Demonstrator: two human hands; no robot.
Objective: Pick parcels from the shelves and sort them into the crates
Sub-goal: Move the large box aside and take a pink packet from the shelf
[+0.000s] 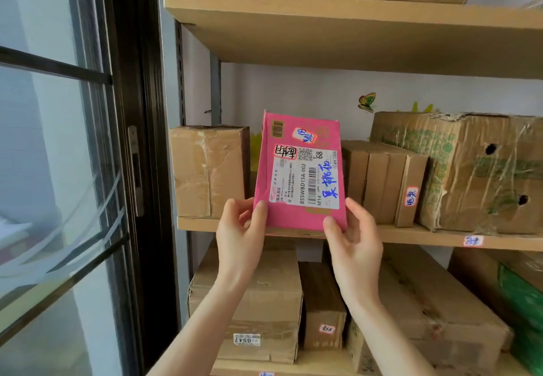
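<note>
Held upright in front of the middle shelf, the pink parcel is pinched at its bottom corners by the left hand and right hand, and looks light, stiff and easily carried.

The parcel is bright pink. Its white label is printed with black barcodes and scrawled over in blue marker. The boxes beside it are plain brown cardboard, though the big box on the right carries faded green print. The shelf board is pale tan and the wall white, with a yellow-green butterfly sticker. The door frame is near black.
</note>
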